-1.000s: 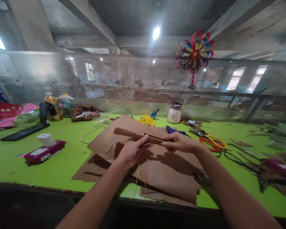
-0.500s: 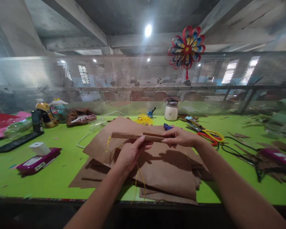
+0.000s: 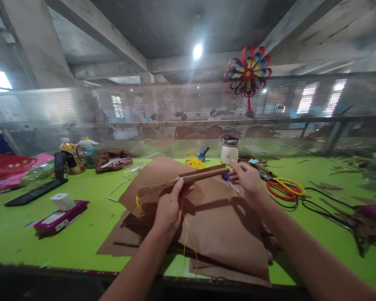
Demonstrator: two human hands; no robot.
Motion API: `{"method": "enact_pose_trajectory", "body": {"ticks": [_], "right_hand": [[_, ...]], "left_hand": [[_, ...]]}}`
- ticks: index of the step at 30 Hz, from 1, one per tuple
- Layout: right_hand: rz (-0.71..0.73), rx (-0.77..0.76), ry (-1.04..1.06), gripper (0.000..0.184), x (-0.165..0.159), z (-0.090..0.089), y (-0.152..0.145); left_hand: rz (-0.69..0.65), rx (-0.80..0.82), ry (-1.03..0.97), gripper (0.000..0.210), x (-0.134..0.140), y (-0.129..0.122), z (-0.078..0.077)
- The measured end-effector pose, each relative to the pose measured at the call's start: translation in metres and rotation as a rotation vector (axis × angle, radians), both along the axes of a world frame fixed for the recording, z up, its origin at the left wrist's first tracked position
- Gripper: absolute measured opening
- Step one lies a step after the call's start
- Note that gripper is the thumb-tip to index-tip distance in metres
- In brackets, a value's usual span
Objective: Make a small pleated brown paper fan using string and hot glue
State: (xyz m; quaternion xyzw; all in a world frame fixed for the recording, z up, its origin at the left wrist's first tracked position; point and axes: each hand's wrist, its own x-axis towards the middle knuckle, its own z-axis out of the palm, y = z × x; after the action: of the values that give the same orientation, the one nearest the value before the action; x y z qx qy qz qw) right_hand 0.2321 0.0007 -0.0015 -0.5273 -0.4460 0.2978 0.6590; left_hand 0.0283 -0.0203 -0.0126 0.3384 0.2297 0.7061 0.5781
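Note:
My left hand (image 3: 171, 209) is closed on a folded strip of brown kraft paper (image 3: 203, 174), which slants up toward the right above a large brown paper sheet (image 3: 225, 234). Yellow string (image 3: 189, 234) hangs below that hand, and a loop of it shows near the strip's left end. My right hand (image 3: 247, 179) is off the strip, just past its right end, with fingers apart and slightly curled. Beside those fingers lies a small blue-handled tool (image 3: 226, 177), partly hidden; its kind is unclear.
Behind the paper stand a white jar (image 3: 229, 152), yellow string bundle (image 3: 195, 162) and blue bottle (image 3: 201, 156). Scissors with red and yellow handles (image 3: 283, 188) lie right, near paper scraps. A purple power strip (image 3: 61, 217) and black phone stand (image 3: 37, 190) are left. Metal mesh (image 3: 163, 121) rises behind.
My right hand has let go of the strip and moved right, its fingers opening. The strip's right end now tilts upward in my left hand. The view has shifted slightly.

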Motion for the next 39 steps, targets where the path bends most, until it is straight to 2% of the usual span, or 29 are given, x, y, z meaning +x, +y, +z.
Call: {"method": "enact_pose_trajectory", "body": {"ticks": [3,7,14,19,22,24,26,27,29,31,32,34,36,39], "right_hand": [[0.222,-0.098,0.18,0.041,-0.028,-0.008,-0.011],[0.486,-0.115,0.367,0.039,-0.05,-0.015,-0.022],[0.652,-0.008,0.499,0.034,-0.043,-0.014,-0.02],[0.703,0.02,0.5,0.026,-0.046,-0.012,-0.023],[0.74,-0.07,0.275,0.026,-0.045,-0.014,-0.025],[0.903,-0.167,-0.092,0.026,-0.04,-0.012,-0.028],[1.034,-0.19,-0.506,0.023,-0.031,-0.006,-0.031],[1.016,-0.162,-0.658,0.021,-0.026,-0.002,-0.032],[0.809,-0.071,-0.762,0.023,-0.016,0.007,-0.033],[0.603,-0.023,-0.675,0.038,-0.009,0.012,-0.033],[0.573,-0.024,-0.606,0.044,-0.009,0.012,-0.032],[0.652,-0.06,-0.453,0.048,-0.015,0.009,-0.032],[0.761,-0.112,-0.262,0.041,-0.027,0.002,-0.032],[0.772,-0.145,0.143,0.033,-0.044,-0.006,-0.029]], "left_hand": [[0.023,0.012,-0.032,0.016,-0.001,0.0,0.0],[-0.021,0.002,-0.013,0.02,0.0,0.0,-0.001],[-0.141,-0.002,0.049,0.021,0.003,-0.004,-0.001],[-0.142,0.034,0.056,0.021,0.003,-0.004,-0.003],[-0.084,0.034,0.037,0.021,0.003,-0.002,0.0],[-0.004,0.05,0.014,0.02,0.003,-0.001,0.002],[0.076,0.071,-0.009,0.02,0.002,0.0,0.004],[0.104,0.075,-0.017,0.02,0.002,0.0,0.004],[0.135,0.063,-0.024,0.02,0.001,0.0,0.005],[0.155,0.041,-0.028,0.02,0.001,0.0,0.006],[0.164,0.034,-0.029,0.02,0.001,0.0,0.006],[0.173,0.036,-0.025,0.02,0.001,0.0,0.005],[0.157,0.059,0.012,0.019,0.003,-0.001,0.002],[0.111,0.117,0.132,0.019,0.006,-0.005,-0.001]]}}
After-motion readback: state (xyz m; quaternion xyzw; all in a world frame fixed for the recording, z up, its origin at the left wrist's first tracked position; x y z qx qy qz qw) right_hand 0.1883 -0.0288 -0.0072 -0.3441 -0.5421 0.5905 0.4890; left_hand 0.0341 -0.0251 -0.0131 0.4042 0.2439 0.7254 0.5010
